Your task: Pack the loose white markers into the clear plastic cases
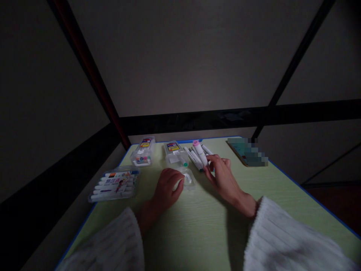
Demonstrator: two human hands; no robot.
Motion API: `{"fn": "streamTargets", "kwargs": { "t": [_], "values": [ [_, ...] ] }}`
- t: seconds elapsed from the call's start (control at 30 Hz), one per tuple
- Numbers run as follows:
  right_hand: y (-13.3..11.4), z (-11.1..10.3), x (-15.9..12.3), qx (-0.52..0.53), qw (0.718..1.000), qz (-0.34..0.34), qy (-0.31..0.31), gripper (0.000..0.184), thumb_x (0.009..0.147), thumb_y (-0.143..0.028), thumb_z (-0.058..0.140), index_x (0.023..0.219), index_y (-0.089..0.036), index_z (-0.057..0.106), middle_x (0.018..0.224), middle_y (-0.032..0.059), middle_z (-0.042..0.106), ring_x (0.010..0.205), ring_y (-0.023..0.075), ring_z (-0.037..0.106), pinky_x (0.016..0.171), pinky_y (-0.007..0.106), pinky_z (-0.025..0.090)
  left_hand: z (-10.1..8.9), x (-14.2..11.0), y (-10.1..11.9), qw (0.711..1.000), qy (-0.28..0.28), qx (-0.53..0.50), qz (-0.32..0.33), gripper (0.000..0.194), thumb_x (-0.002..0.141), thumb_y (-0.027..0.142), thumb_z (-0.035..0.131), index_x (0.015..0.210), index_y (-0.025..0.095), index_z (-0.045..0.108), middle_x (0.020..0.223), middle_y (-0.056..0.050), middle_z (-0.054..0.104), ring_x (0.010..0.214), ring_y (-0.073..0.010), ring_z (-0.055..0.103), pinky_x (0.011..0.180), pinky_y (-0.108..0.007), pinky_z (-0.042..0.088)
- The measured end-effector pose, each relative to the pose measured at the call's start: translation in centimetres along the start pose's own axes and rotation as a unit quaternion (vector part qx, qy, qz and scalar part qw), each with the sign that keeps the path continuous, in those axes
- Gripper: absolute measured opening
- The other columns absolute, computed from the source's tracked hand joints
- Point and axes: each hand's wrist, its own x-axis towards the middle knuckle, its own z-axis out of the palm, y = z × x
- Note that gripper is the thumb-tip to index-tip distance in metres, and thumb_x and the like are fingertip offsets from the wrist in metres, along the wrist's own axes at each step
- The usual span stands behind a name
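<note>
My left hand rests on the green table, fingers curled round a small clear plastic lid. My right hand reaches over a loose bunch of white markers, its fingertips pinched on them; one marker has a pink cap. Just behind the lid stands an open clear marker box with a teal-tipped marker sticking out of it.
A second clear marker box stands at the back left. A flat clear case of white markers lies near the left edge. A blurred flat object sits at the back right. Dark bars and walls rise behind the table.
</note>
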Motion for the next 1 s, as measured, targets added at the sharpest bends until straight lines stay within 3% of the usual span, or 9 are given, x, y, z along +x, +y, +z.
{"fn": "streamTargets", "kwargs": {
  "t": [0.17,0.3,0.47,0.7,1.0],
  "values": [
    [-1.3,0.1,-0.1,0.02,0.997,-0.078,-0.004,0.019,0.085,-0.012,0.041,0.104,-0.018,0.041,0.09,0.0068,0.06,0.077,0.0187,0.056,0.074,0.033,0.031,-0.2,0.1,1.3,0.998,0.042,-0.008,-0.038,0.019,0.082,0.021,0.052,0.101,0.018,0.05,0.084,-0.004,0.059,0.079,-0.0161,0.054,0.071,-0.03,0.045],
    [-2.1,0.3,-0.2,0.035,0.989,-0.144,-0.013,0.02,0.086,-0.01,0.041,0.105,-0.018,0.042,0.092,0.007,0.063,0.083,0.0189,0.057,0.074,0.033,0.031,-0.4,0.0,2.0,0.997,0.068,-0.031,-0.029,0.029,0.083,0.022,0.052,0.111,0.019,0.045,0.083,-0.003,0.058,0.077,-0.0157,0.054,0.071,-0.029,0.044],
    [-2.5,0.6,-0.4,0.037,0.984,-0.169,-0.05,0.021,0.087,-0.01,0.039,0.106,-0.016,0.046,0.095,0.0086,0.065,0.085,0.0192,0.058,0.075,0.034,0.032,-0.7,-0.1,1.9,0.998,0.041,-0.05,0.01,0.032,0.085,0.019,0.046,0.116,0.02,0.045,0.083,-0.004,0.059,0.074,-0.0156,0.053,0.071,-0.031,0.044],
    [-2.5,0.7,-0.6,0.032,0.979,-0.192,-0.059,0.025,0.089,-0.009,0.033,0.108,-0.015,0.047,0.105,0.0104,0.064,0.089,0.0194,0.056,0.078,0.037,0.033,-0.7,-0.1,1.9,0.994,0.034,-0.046,0.096,0.029,0.089,0.023,0.038,0.116,0.015,0.047,0.081,-0.006,0.06,0.075,-0.0165,0.055,0.07,-0.031,0.045],
    [-2.4,0.9,-0.8,0.044,0.975,-0.212,-0.058,0.024,0.09,-0.013,0.036,0.113,-0.015,0.045,0.112,0.0112,0.061,0.092,0.018,0.056,0.078,0.036,0.035,-1.0,0.2,2.3,0.989,0.064,0.012,0.137,0.018,0.085,0.017,0.048,0.102,0.016,0.051,0.071,-0.001,0.057,0.065,-0.012,0.053,0.066,-0.028,0.047]
  ]
}}
